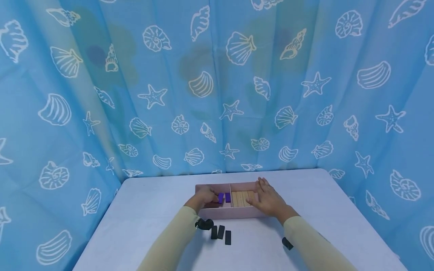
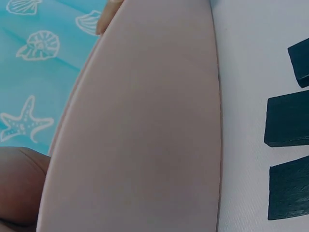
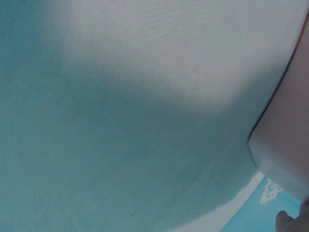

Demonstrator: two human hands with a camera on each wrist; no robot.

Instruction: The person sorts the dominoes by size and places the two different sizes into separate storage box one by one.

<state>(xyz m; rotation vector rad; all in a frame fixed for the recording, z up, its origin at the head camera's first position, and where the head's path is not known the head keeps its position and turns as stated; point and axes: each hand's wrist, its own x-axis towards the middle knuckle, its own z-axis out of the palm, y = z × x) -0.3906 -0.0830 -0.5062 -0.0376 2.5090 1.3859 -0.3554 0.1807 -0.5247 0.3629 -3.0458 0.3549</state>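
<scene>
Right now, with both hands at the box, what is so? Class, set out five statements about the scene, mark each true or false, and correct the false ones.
1. Three black blocks lie on the table, outside the pink box. True.
2. The left hand reaches into the compartment with the purple blocks. True.
3. The wooden pieces share that compartment. False: a divider separates them from the purple blocks.
4. The right hand holds a black block. False: it is at the box's right end, fingers straight.
5. The curtain is plain. False: it has white shells and starfish.
</scene>
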